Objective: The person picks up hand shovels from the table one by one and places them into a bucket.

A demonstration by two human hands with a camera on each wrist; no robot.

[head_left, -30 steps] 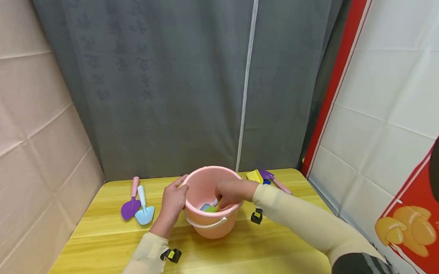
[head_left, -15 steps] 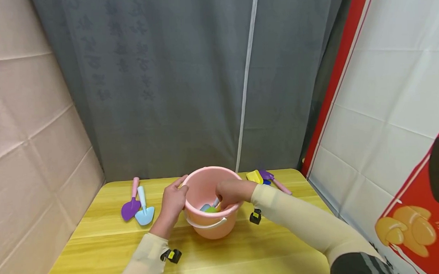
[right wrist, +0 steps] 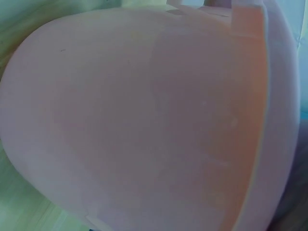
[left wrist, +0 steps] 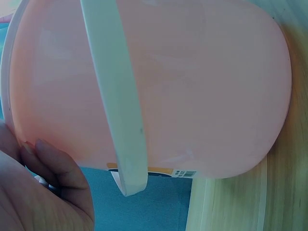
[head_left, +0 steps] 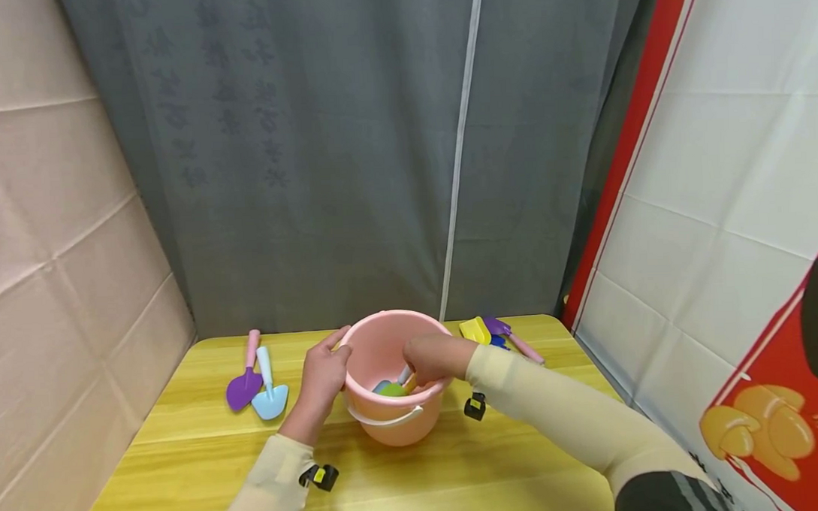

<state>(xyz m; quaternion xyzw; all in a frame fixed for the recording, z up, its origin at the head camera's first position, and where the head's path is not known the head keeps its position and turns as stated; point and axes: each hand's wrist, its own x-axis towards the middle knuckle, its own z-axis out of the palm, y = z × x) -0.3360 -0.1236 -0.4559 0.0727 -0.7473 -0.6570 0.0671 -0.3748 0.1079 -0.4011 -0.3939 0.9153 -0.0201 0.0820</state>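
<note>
A pink bucket point(head_left: 396, 432) with a white handle point(left wrist: 113, 86) stands on the table. My left hand point(head_left: 324, 373) grips its rim at the left side; curled fingers point(left wrist: 65, 163) show against the outer wall in the left wrist view. Over the right rim my right hand point(head_left: 434, 359) reaches inside and holds the yellow handle of a small green-bladed toy shovel point(head_left: 393, 390). Beside that shovel lies a blue toy piece point(head_left: 381, 386) with a whitish handle, partly covered. The right fingertips are hidden, and the right wrist view shows only the bucket's outer wall point(right wrist: 144, 115).
Left of the bucket, a purple toy shovel point(head_left: 243, 389) and a light blue one point(head_left: 270, 401) lie side by side on the wooden table point(head_left: 417, 488). Behind on the right are a yellow scoop point(head_left: 475, 330), a purple shovel with pink handle point(head_left: 524, 349) and a blue piece point(head_left: 499, 342).
My right hand has shifted slightly right inside the bucket, and the green shovel's blade has turned and risen a little. The left hand and the bucket keep their places.
</note>
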